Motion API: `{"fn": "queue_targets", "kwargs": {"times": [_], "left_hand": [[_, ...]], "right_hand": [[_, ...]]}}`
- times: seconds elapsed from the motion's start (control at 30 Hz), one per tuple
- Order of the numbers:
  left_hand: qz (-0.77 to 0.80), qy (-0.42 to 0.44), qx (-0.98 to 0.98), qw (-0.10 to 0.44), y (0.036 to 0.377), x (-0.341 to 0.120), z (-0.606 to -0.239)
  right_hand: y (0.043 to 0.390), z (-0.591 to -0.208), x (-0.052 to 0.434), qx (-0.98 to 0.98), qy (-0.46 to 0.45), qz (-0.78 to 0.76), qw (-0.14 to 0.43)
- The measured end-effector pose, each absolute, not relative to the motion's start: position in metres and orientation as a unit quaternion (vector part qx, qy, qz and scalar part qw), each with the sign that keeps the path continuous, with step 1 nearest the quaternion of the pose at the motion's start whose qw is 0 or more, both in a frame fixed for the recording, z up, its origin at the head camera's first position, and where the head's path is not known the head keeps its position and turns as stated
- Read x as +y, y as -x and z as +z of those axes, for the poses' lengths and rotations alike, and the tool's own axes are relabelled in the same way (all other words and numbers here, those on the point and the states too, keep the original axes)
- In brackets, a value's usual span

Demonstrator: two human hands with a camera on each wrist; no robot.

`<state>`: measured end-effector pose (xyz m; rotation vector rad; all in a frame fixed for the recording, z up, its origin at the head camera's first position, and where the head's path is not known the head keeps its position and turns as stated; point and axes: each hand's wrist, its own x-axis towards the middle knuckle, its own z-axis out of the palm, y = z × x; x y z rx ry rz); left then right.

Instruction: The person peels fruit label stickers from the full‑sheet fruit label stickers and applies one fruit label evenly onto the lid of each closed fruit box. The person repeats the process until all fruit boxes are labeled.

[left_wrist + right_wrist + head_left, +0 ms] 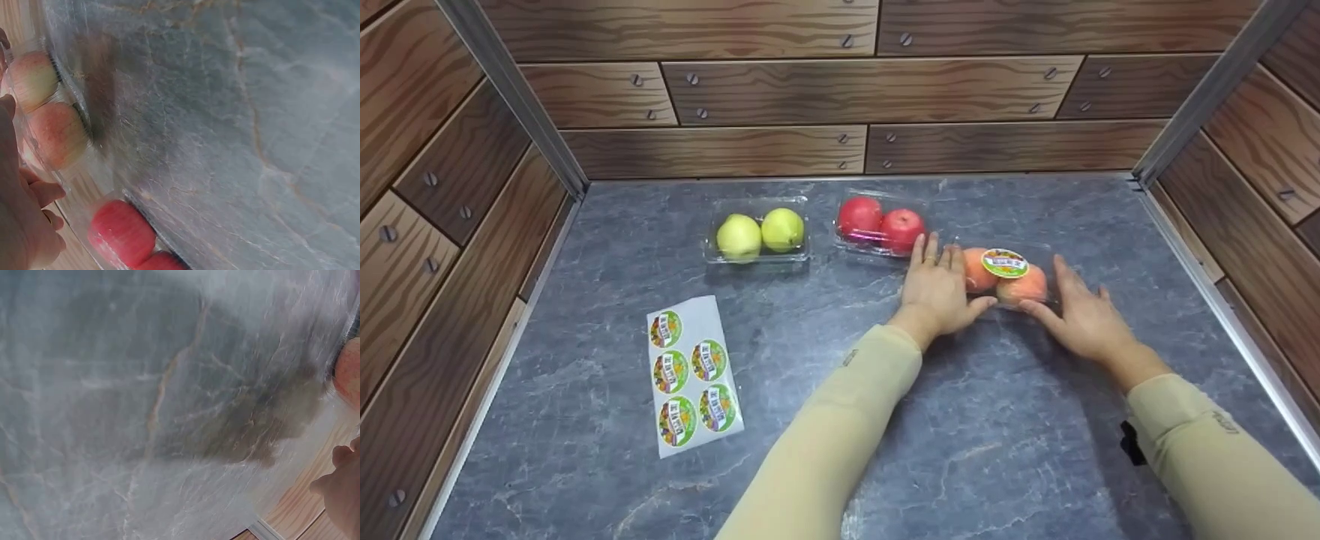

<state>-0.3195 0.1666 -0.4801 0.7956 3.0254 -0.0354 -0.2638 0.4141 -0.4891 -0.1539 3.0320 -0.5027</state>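
Note:
A clear plastic box holding two peaches lies on the right of the table, with a round, colourful sticker on its lid. At the box's left end is my left hand, its fingers extended and thumb along the front. Opposite it, my right hand rests against the right end with straight fingers and thumb to the front. The left wrist view shows the peaches through the plastic beside the fingers. In the right wrist view only part of one peach appears near the hand.
Left of the peaches stands a clear box with two red apples, close to the left fingertips. Farther left, another box holds two yellow-green pears. A white sheet bearing several round stickers lies front left. Wood-patterned walls enclose the table.

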Motion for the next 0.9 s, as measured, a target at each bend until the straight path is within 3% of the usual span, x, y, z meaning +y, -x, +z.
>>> {"fn": "queue_targets", "kwargs": {"times": [0.9], "left_hand": [[-0.030, -0.229, 0.973, 0.017, 0.365, 0.185, -0.474]], "right_hand": [[0.320, -0.482, 0.435, 0.986, 0.069, -0.141, 0.058]]}}
